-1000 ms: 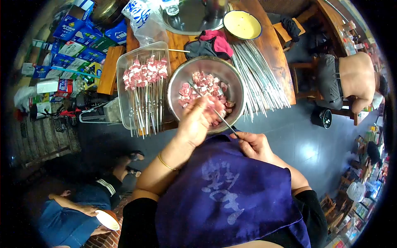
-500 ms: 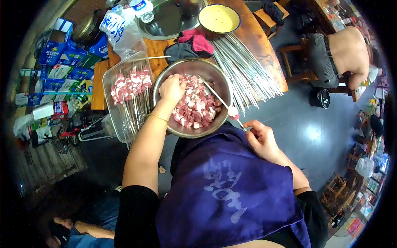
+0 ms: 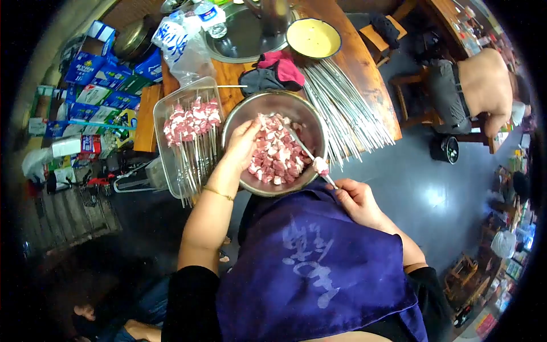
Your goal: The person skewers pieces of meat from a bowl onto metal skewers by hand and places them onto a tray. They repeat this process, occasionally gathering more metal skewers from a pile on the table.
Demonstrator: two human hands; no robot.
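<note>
A steel bowl (image 3: 232,126) holds a heap of cubed raw meat (image 3: 279,155), red with white fat. My left hand (image 3: 243,143) is over the bowl's left side, its fingers pinched on a piece of meat at the heap's edge. My right hand (image 3: 360,200) grips a metal skewer (image 3: 305,150) near its lower end, outside the bowl. Pale meat pieces (image 3: 320,165) are threaded on it near my fingers, and its far end reaches over the heap. Left of the bowl, a clear plastic tray (image 3: 162,157) carries loaded meat skewers (image 3: 192,122).
Bare metal skewers (image 3: 342,108) lie on the wooden table, right of the bowl. Behind are a dark and pink cloth (image 3: 279,71), a yellow bowl (image 3: 314,39), a plastic bag (image 3: 181,48) and a water bottle (image 3: 211,20). Another person (image 3: 481,85) sits at far right.
My left hand has lifted from deep in the meat to the heap's upper edge, fingertips now showing. My right hand still holds the skewer, shifted slightly. The whole view has moved a little.
</note>
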